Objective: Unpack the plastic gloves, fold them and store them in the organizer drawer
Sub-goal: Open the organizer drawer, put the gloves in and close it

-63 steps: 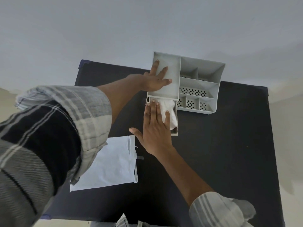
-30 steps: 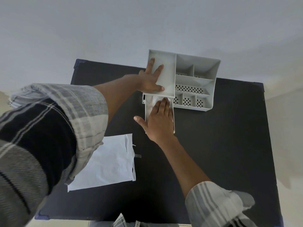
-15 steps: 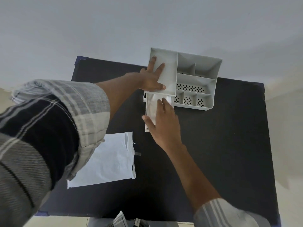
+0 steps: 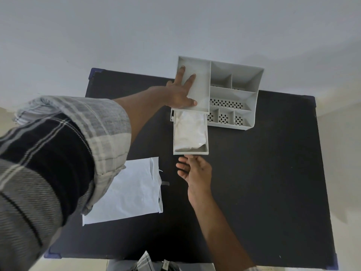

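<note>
A grey desk organizer (image 4: 242,94) stands at the far edge of the black table (image 4: 263,173). Its drawer (image 4: 190,152) is pulled out toward me under the left compartment. Folded translucent white plastic gloves (image 4: 189,132) lie inside the drawer and fill most of it. My left hand (image 4: 180,92) lies flat in the organizer's top left compartment, fingers spread and thumb along its front edge. My right hand (image 4: 195,171) is just in front of the drawer, fingers loosely apart, with the fingertips at the drawer's front wall and nothing in it.
A flat white packaging bag (image 4: 132,192) lies on the table left of my right forearm, partly under my left sleeve. A pale wall rises right behind the organizer. The organizer's right side has several small perforated compartments (image 4: 224,119).
My right hand has come out of the drawer toward me, from pressing on the gloves to touching the drawer's front. The gloves are now uncovered. My left hand stays on the organizer.
</note>
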